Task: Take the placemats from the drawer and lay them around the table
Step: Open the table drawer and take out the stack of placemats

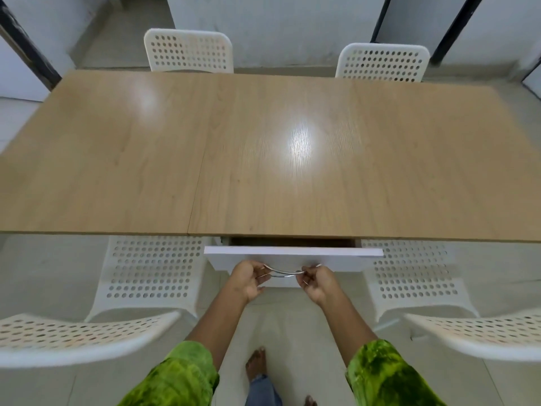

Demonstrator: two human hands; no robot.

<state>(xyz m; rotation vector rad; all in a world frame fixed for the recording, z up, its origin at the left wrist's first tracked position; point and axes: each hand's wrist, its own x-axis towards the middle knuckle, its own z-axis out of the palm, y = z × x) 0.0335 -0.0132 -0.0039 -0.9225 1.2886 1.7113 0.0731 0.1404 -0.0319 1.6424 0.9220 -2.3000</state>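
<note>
Drawer: white front pulled just clear of the counter's near edge, with a narrow dark gap behind it.
Placemats: hidden; the gap shows nothing.
Left hand: fingers curled round the left end of the handle.
Right hand: fingers curled round its right end.
Room: left chair and right chair flank the drawer; the person stands on the floor between them.

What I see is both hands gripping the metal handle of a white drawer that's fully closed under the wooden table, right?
Not quite. The head view shows the drawer standing slightly open, with a dark gap behind its front. The left hand and right hand do both grip its metal handle, under the wooden table.
</note>
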